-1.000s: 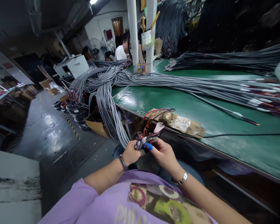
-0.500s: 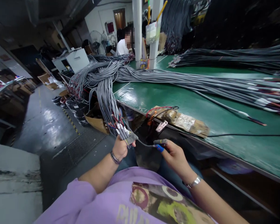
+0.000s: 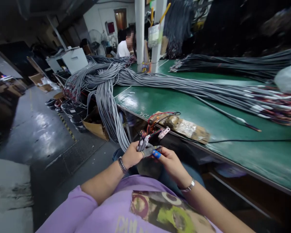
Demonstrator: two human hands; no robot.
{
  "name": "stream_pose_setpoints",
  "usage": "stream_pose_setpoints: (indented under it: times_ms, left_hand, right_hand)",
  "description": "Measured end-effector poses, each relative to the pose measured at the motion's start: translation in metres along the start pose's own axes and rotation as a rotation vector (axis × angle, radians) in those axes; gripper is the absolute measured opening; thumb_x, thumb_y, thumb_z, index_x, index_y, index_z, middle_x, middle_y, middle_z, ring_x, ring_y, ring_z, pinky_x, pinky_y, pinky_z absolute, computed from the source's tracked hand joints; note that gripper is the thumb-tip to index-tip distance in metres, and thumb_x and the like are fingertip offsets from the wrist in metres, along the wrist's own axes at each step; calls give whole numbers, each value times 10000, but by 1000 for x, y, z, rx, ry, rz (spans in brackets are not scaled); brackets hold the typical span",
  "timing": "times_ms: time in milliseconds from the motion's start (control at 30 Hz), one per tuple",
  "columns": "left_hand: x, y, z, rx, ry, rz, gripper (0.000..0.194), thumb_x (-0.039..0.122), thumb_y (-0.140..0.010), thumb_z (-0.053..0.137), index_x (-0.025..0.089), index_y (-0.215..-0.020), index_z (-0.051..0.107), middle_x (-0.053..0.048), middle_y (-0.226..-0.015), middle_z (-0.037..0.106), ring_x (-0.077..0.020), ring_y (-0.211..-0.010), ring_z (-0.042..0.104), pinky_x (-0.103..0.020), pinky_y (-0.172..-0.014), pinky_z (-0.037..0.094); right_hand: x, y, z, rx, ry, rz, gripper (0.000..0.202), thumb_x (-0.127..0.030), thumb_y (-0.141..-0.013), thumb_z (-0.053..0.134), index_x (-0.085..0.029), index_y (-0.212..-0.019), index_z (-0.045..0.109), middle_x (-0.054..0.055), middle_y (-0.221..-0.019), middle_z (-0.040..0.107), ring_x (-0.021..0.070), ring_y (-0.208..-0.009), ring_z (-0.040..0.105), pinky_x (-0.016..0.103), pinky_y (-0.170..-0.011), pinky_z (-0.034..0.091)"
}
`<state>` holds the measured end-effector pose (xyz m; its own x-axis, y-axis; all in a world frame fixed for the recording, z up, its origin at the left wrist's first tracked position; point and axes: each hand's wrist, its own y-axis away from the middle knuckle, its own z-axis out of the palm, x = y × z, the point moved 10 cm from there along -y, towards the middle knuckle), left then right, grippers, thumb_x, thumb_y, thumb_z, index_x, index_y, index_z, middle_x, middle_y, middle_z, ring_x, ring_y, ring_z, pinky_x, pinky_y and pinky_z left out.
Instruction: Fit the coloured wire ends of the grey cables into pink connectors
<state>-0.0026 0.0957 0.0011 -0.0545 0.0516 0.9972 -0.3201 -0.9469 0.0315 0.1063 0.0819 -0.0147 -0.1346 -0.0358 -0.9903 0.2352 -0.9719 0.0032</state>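
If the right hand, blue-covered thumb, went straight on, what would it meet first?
Likely the grey-covered finger of the left hand; the grey cables with white ends gripped there might come next. Depth between the two hands is unclear.

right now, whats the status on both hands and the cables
Left hand gripping gray cables. Right hand close beside it, grip unclear. Pink clip just beyond.

the table (image 3: pixel 232 142) is green, the shirt (image 3: pixel 106 207) purple, the long cables (image 3: pixel 160 81) grey.
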Motion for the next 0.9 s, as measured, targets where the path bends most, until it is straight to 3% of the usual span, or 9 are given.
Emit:
stream_pose_setpoints:
  times_ms: [100,233,367,467,567,667,767,900]
  left_hand:
    - [-9,-1,1,-79,-90,-58,388,445,-636,778,98,-787,692,-25,-611,626,-111,-563,557,-233,-564,451]
    - [-15,-1,-1,-102,-176,-98,349,425,-642,776,110,-723,651,-9,-573,605,-93,-517,525,-215,-517,410]
    - [-16,1,0,-107,-172,-133,354,428,-646,770,107,-733,651,-12,-575,602,-96,-518,524,-224,-531,415]
    - [-12,1,-6,-34,-127,-131,360,443,-644,763,108,-684,635,-17,-573,597,-100,-525,533,-236,-554,429]
    - [-9,1,-13,69,-76,-95,358,443,-635,767,118,-657,618,-13,-567,595,-102,-525,535,-240,-560,436]
    - [-9,-2,-11,89,-95,-76,337,424,-650,761,117,-667,623,-14,-565,599,-104,-533,534,-237,-558,436]
    - [-11,-6,-4,32,-139,-87,343,411,-622,784,112,-655,619,-19,-579,608,-109,-551,540,-239,-569,442]
    - [-18,-5,6,-120,-197,-176,363,399,-567,819,109,-675,630,-18,-617,628,-113,-561,550,-242,-579,458]
  right_hand:
    - [8,1,7,-3,-158,98,308,-451,-640,779,-165,-632,665,15,-617,628,114,-557,496,247,-531,391]
    - [28,1,0,111,-375,255,276,-356,-559,833,-166,-648,654,-21,-580,577,67,-467,414,230,-478,385]
    - [36,-4,-27,253,-533,273,211,-273,-583,797,-198,-702,639,-38,-579,549,63,-441,400,225,-456,422]
    - [36,0,-53,392,-644,250,204,-227,-579,783,-219,-692,614,-45,-611,556,60,-456,428,210,-466,445]
    - [32,5,-39,234,-566,305,249,-283,-588,803,-200,-758,640,-29,-657,584,63,-482,453,206,-458,443]
    - [27,10,-17,118,-391,335,316,-411,-615,796,-185,-741,614,-14,-675,613,76,-480,465,238,-463,448]
    - [17,5,-9,115,-226,251,368,-471,-615,787,-188,-718,575,-51,-530,544,82,-453,437,225,-450,393]
    - [9,-7,-5,64,-119,154,389,-510,-611,769,-189,-718,578,-33,-540,585,88,-447,427,231,-442,343]
